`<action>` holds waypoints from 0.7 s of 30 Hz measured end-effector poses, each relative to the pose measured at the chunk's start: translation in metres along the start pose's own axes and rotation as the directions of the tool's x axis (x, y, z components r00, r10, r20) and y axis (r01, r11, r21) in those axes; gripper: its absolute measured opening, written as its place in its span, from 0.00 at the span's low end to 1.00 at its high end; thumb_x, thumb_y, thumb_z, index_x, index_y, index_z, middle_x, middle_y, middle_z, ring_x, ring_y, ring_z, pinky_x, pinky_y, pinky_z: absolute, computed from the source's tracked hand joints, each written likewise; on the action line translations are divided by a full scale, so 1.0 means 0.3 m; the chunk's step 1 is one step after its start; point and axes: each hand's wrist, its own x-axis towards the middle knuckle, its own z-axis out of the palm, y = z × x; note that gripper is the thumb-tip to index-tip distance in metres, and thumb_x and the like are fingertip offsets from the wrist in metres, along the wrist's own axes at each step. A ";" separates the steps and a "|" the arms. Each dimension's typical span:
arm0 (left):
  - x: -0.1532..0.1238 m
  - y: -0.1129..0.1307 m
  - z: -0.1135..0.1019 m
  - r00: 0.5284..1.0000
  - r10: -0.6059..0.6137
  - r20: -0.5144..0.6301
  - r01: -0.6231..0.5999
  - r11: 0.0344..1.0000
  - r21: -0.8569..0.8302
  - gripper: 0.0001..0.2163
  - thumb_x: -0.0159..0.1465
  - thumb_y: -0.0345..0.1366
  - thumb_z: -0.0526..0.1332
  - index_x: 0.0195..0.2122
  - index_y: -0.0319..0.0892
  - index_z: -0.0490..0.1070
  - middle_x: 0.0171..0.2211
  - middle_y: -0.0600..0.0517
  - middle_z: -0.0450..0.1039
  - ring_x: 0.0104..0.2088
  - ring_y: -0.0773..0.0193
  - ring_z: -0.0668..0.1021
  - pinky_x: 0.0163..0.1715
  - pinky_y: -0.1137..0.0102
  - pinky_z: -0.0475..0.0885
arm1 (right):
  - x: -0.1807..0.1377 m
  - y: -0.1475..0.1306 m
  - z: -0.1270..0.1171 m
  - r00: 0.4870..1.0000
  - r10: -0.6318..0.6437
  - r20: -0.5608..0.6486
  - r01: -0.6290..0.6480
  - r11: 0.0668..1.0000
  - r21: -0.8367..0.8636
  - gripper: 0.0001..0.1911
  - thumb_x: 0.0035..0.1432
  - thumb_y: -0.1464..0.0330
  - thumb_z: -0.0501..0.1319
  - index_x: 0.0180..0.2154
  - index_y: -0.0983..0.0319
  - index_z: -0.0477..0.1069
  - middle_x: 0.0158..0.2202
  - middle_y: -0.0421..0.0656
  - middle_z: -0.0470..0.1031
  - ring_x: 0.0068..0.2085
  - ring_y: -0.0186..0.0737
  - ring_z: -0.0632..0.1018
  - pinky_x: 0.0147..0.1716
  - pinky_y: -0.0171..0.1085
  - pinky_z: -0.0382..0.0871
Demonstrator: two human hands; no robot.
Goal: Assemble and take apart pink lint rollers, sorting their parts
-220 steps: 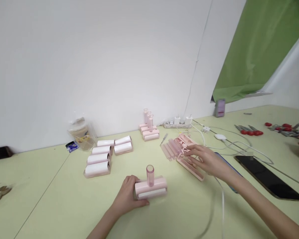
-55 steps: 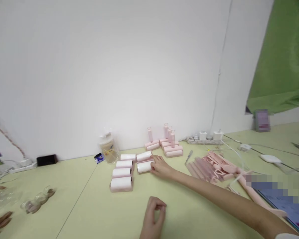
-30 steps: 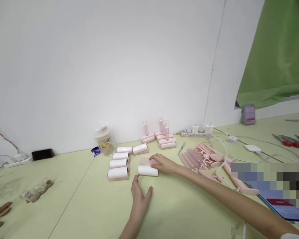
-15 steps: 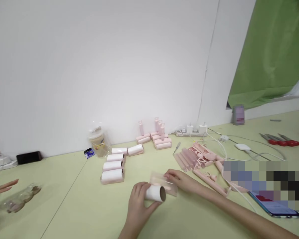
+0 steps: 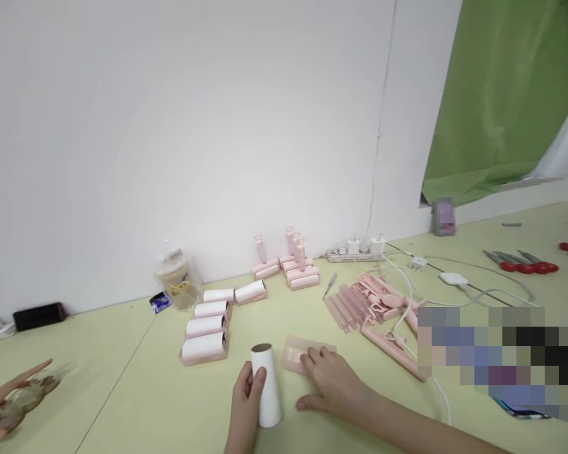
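My left hand (image 5: 244, 398) is wrapped round a white lint roller refill (image 5: 269, 396), which stands tilted almost upright with its hollow end on top. To the right, my right hand (image 5: 337, 383) rests its fingertips on a translucent pink lint roller cover (image 5: 292, 352) lying on the table. The thumb of that hand is stretched away from the fingers, and nothing shows in its grasp. Several white rolls in pink covers (image 5: 203, 347) lie left of my hands. Beyond them are assembled pink lint rollers (image 5: 303, 274) with handles standing up.
Pink handles (image 5: 343, 309) and roller frames (image 5: 392, 353) are heaped at right, near a screwdriver (image 5: 330, 285) and white cables. A power strip (image 5: 355, 255) sits by the wall. At far left another person's hand (image 5: 9, 394) touches clear plastic packaging (image 5: 26, 398). A bagged cup (image 5: 177, 284) stands behind.
The refill has turned from lying sideways to nearly upright in my left hand. My right hand has shifted from the cover's far edge to lie over its right part. The view has swung slightly right.
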 end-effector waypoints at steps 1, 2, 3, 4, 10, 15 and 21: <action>-0.002 -0.001 0.004 1.000 -0.005 0.015 0.005 1.000 -0.003 0.22 0.46 0.58 0.59 0.21 0.41 0.59 0.18 0.58 0.58 0.23 0.69 0.62 0.22 0.76 0.58 | 0.002 -0.002 0.008 1.000 0.009 0.003 -0.009 1.000 -0.012 0.25 0.45 0.56 0.62 0.38 0.70 0.69 0.37 0.56 0.71 0.38 0.57 0.71 0.34 0.47 0.63; -0.004 -0.001 0.008 0.999 -0.004 0.035 0.004 1.000 -0.005 0.22 0.45 0.58 0.59 0.22 0.41 0.60 0.19 0.58 0.58 0.23 0.68 0.62 0.23 0.76 0.58 | 0.002 0.000 0.011 1.000 0.002 0.006 -0.002 1.000 -0.014 0.21 0.48 0.58 0.60 0.38 0.69 0.68 0.37 0.55 0.71 0.38 0.56 0.71 0.34 0.45 0.63; -0.006 -0.002 0.014 0.998 0.001 0.064 0.000 1.000 -0.008 0.22 0.45 0.58 0.59 0.22 0.41 0.60 0.19 0.58 0.59 0.24 0.68 0.62 0.23 0.76 0.58 | 0.002 0.004 0.011 1.000 -0.018 0.010 0.018 1.000 -0.006 0.16 0.51 0.62 0.58 0.38 0.68 0.68 0.38 0.54 0.71 0.38 0.53 0.71 0.34 0.43 0.63; -0.008 -0.002 0.020 0.995 0.009 0.098 -0.008 1.000 -0.012 0.22 0.46 0.57 0.59 0.23 0.41 0.61 0.19 0.57 0.59 0.24 0.68 0.62 0.23 0.76 0.58 | 0.001 0.009 0.008 0.999 -0.044 0.014 0.044 0.999 0.004 0.12 0.53 0.65 0.56 0.37 0.67 0.68 0.38 0.52 0.71 0.38 0.50 0.71 0.34 0.41 0.63; -0.009 -0.005 0.037 0.976 0.049 0.213 -0.041 0.998 -0.042 0.21 0.48 0.56 0.59 0.25 0.40 0.63 0.21 0.56 0.60 0.24 0.68 0.63 0.24 0.75 0.59 | -0.007 0.025 -0.002 0.981 -0.194 0.010 0.192 0.978 0.081 0.09 0.58 0.67 0.50 0.38 0.61 0.65 0.36 0.43 0.71 0.37 0.39 0.72 0.34 0.34 0.62; -0.002 -0.006 0.031 0.974 0.024 0.226 -0.016 0.999 -0.035 0.21 0.48 0.56 0.59 0.26 0.39 0.64 0.20 0.57 0.58 0.23 0.69 0.62 0.23 0.76 0.58 | -0.004 0.024 0.011 0.980 -0.197 -0.012 0.197 0.977 0.077 0.08 0.57 0.67 0.50 0.33 0.62 0.66 0.37 0.44 0.69 0.33 0.38 0.73 0.29 0.33 0.61; -0.002 -0.012 0.029 0.969 0.037 0.243 -0.024 0.998 -0.055 0.18 0.49 0.52 0.60 0.24 0.40 0.62 0.20 0.58 0.58 0.23 0.69 0.62 0.22 0.76 0.57 | 0.010 0.022 0.004 0.986 -0.165 -0.002 0.165 0.986 0.031 0.10 0.58 0.66 0.49 0.32 0.63 0.65 0.31 0.45 0.71 0.33 0.42 0.73 0.27 0.35 0.60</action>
